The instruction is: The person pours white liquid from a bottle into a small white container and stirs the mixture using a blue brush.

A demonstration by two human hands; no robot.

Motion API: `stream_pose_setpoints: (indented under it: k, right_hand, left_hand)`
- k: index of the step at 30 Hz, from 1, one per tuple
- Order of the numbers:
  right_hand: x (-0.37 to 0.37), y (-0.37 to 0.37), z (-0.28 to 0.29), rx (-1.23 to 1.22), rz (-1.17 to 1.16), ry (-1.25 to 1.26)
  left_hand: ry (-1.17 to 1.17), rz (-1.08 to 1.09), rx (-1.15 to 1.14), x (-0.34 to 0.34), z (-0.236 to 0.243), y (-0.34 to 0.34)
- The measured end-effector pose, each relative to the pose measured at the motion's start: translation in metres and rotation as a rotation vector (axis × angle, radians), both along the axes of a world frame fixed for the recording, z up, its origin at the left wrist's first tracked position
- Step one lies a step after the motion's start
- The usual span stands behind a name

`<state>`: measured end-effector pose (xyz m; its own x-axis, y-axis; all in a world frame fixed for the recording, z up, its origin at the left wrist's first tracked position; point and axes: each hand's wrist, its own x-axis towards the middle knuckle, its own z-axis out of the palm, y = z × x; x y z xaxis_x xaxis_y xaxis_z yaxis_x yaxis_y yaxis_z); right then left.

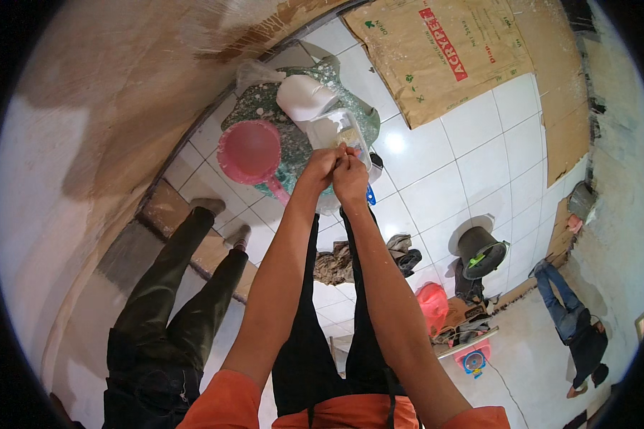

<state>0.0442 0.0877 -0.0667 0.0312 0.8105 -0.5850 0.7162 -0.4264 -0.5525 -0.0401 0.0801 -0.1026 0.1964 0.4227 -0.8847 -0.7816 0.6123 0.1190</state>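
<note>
Left hand [323, 163] and right hand [351, 176] meet, fingers curled; what they pinch cannot be told. A rectangular translucent tub [363, 136] lies beneath, right of the round pink dipper [230, 161], on white-spattered green sheeting [353, 93].

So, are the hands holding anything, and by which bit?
I can't tell: the left hand and right hand meet near the white tray, hiding any hold.

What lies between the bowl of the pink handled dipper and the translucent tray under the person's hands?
In the head view, a strip of white-spattered green sheet separates the pink dipper from the translucent tray.
</note>
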Motion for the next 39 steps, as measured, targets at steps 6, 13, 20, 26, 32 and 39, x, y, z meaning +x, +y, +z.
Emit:
stream_pose_setpoints:
  k: [6, 13, 20, 26, 32, 39]
  right_hand:
    - [-0.009, 0.012, 0.012, 0.039, 0.136, -0.040]
    - [-0.009, 0.009, 0.007, -0.063, 0.141, -0.114]
    - [-0.008, 0.006, 0.017, 0.022, 0.151, -0.100]
    - [-0.015, 0.005, 0.029, -0.024, 0.133, -0.136]
    - [-0.011, 0.002, 0.033, -0.027, 0.197, -0.186]
    - [-0.008, -0.003, 0.032, 0.017, 0.190, -0.179]
  left_hand:
    - [0.156, -0.022, -0.021, 0.001, -0.003, 0.017]
    - [0.408, -0.153, -0.035, 0.000, -0.014, 0.024]
    - [0.333, -0.079, -0.078, 0.002, -0.020, 0.030]
    - [0.331, -0.024, -0.040, 0.002, -0.031, 0.028]
    - [0.349, -0.070, -0.105, 0.004, -0.020, 0.036]
    - [0.375, -0.031, -0.137, 0.007, -0.020, 0.039]
